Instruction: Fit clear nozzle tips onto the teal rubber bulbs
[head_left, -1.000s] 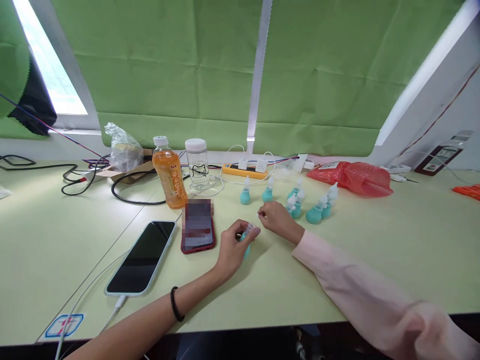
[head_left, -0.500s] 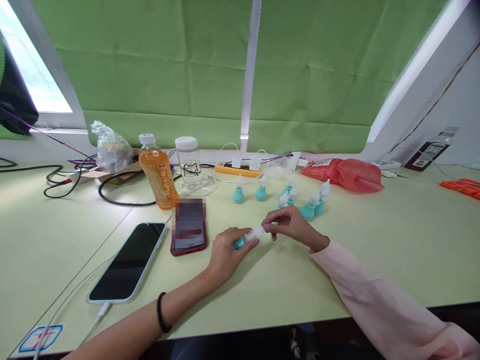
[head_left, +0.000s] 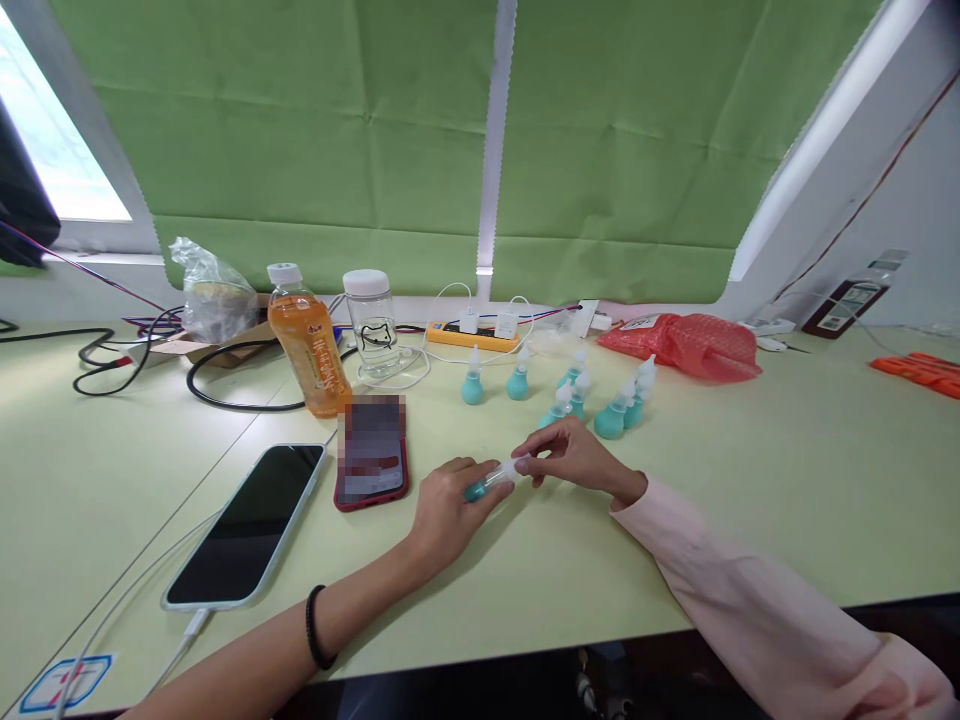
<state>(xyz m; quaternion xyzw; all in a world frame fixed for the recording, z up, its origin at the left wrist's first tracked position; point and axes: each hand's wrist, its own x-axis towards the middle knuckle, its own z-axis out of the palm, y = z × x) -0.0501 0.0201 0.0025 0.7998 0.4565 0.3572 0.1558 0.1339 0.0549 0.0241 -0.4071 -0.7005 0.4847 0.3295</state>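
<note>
Bulb (head_left: 475, 491) is gripped in left hand (head_left: 446, 503), white tip (head_left: 512, 467) pinched by right hand (head_left: 574, 456).

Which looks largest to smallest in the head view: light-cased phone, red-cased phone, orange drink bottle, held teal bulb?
Light-cased phone
Orange drink bottle and red-cased phone: too alike to rank
Held teal bulb, partly covered

A pale yellow-green tabletop (head_left: 757, 500) spreads before me, a thin seam (head_left: 169, 518) slanting across its left part. On the far side I see creased green blinds (head_left: 285, 130), parted by a narrow white strip (head_left: 495, 130). White light glares through the window (head_left: 56, 140) at far left; a pale wall (head_left: 922, 190) stands at right.
</note>
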